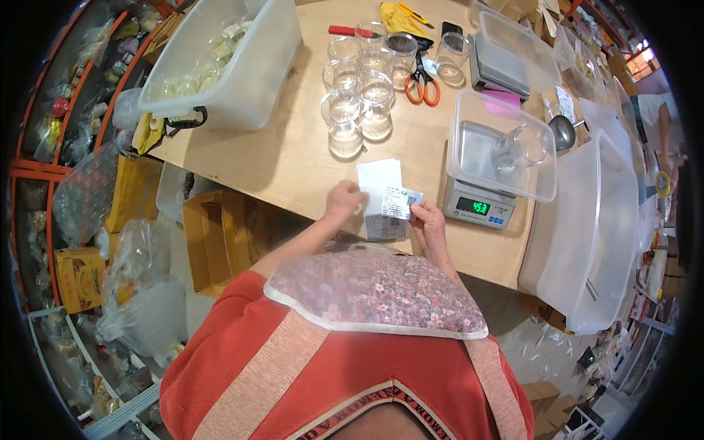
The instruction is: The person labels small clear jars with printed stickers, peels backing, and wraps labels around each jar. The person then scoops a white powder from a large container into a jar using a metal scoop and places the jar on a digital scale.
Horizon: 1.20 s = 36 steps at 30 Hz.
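Observation:
My right hand [429, 223] pinches a small white printed label [395, 203] near its corner, over a strip of label paper [379, 176] at the table's front edge. Beside the strip's left edge is my left hand [347, 201], its fingers curled; whether they grip anything is unclear. Several clear plastic jars [341, 126] stand upright in a cluster beyond my hands. To the right, a digital scale [479, 206] with a lit display bears a clear plastic tub [459, 159], and a clear jar [520, 148] lies tilted in it.
A large translucent bin [247, 99] holding filled packs stands at the back left. Orange-handled scissors [422, 91], a red-handled tool [344, 30] and a yellow cutter [413, 14] lie at the back. Another long bin [583, 231] is at the right edge. A person [654, 115] stands far right.

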{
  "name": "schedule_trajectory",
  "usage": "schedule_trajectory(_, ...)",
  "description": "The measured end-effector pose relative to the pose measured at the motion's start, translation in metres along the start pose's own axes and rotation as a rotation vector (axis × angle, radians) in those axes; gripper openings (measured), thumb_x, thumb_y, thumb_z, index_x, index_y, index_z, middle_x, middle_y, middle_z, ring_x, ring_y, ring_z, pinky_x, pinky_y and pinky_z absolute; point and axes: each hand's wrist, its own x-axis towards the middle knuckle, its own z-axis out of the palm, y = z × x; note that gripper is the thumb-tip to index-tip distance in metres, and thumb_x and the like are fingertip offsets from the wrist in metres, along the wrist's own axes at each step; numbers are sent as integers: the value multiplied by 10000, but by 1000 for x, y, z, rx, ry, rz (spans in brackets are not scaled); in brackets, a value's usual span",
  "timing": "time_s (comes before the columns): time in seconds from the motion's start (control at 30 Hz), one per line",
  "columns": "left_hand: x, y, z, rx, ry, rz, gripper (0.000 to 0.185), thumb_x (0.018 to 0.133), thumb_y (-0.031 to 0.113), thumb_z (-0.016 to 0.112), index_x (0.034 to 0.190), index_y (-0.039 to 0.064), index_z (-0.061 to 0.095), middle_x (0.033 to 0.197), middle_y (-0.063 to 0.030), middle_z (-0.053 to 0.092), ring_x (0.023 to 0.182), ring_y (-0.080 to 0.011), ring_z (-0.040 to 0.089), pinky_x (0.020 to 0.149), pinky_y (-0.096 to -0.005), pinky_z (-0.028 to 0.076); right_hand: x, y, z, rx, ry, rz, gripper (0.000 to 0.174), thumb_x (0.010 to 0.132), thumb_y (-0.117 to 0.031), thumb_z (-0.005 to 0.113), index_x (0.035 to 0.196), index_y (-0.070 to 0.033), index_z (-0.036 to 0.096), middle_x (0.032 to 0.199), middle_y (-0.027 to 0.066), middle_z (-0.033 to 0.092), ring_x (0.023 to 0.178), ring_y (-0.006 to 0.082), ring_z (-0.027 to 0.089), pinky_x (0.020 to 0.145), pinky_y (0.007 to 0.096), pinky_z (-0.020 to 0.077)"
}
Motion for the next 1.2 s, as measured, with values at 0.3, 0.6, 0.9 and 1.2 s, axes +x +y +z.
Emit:
schedule_trajectory(0.3,83,66,-68,182,457,589,968,593,251,822,1340,-2,261,1345,-196,338,1238,-279,377,1006,-358,361,-67,-59,34,-135,63,-163,113,850,-34,537,930,33,577,864,59,612,769,110,560,727,242,443)
schedule_trajectory(0.6,131,44,-40,-350,250,590,1024,497,138,872,1333,8,295,1288,-158,450,1169,-259,475,970,-332,416,-98,-77,51,-64,169,-246,60,841,-13,561,897,2,577,832,40,606,734,94,547,693,224,429)
schedule_trajectory(0.9,2,83,-103,-741,-745,195,661,732,375,651,1245,27,421,1201,-190,517,1128,-314,523,974,-430,407,-126,-108,73,-224,329,-353,58,821,-38,591,865,-1,600,710,3,568,534,40,411,473,178,295)
schedule_trajectory(1.2,-98,121,-71,-817,-653,-8,693,749,375,628,1317,80,362,1263,-211,467,1193,-344,451,998,-463,362,-135,-107,120,-246,173,-267,58,802,0,624,844,36,608,739,42,613,580,59,516,524,182,391)
